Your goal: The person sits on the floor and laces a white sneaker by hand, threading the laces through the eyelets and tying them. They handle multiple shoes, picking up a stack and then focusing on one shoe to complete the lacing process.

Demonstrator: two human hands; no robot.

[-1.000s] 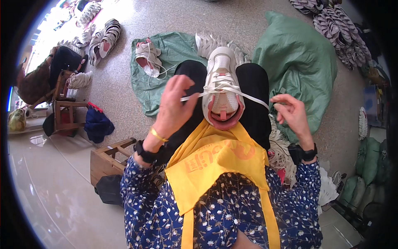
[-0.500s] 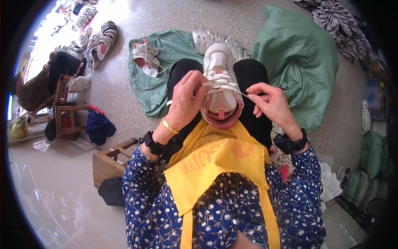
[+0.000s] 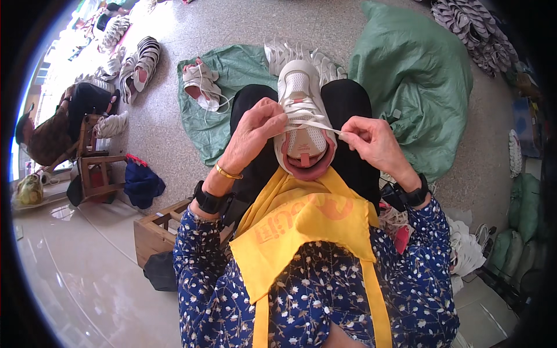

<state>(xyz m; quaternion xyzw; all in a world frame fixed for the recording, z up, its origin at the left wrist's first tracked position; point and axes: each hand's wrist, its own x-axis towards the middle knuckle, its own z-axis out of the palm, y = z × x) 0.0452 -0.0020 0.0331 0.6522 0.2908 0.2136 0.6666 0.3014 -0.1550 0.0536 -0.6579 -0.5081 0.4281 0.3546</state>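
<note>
A white sneaker [image 3: 299, 87] with pink lining stands between my knees, its toe pointing away and its heel toward my yellow apron [image 3: 301, 226]. White shoelace [image 3: 304, 123] crosses its tongue in rows. My left hand [image 3: 258, 127] is at the left side of the laces, thumb and forefinger pinched on the lace. On the other side, my right hand [image 3: 371, 142] pinches a lace end between thumb and fingertips. The lace stretches across the shoe between both hands. Part of the left fingers' grip is hidden behind the hand.
Ahead, another white-and-pink shoe [image 3: 200, 83] lies on a green sheet [image 3: 200, 136], beside several white shoe uppers [image 3: 284, 55]. A big green sack [image 3: 412, 87] rests at the right. Left are a wooden stool [image 3: 154, 235], stacked uppers [image 3: 139, 64] and a seated person [image 3: 55, 136].
Both hands have drawn slightly toward the left with the shoe as the view shifted. My right fingers have closed further round the lace end. The seated person at the left has leaned or turned.
</note>
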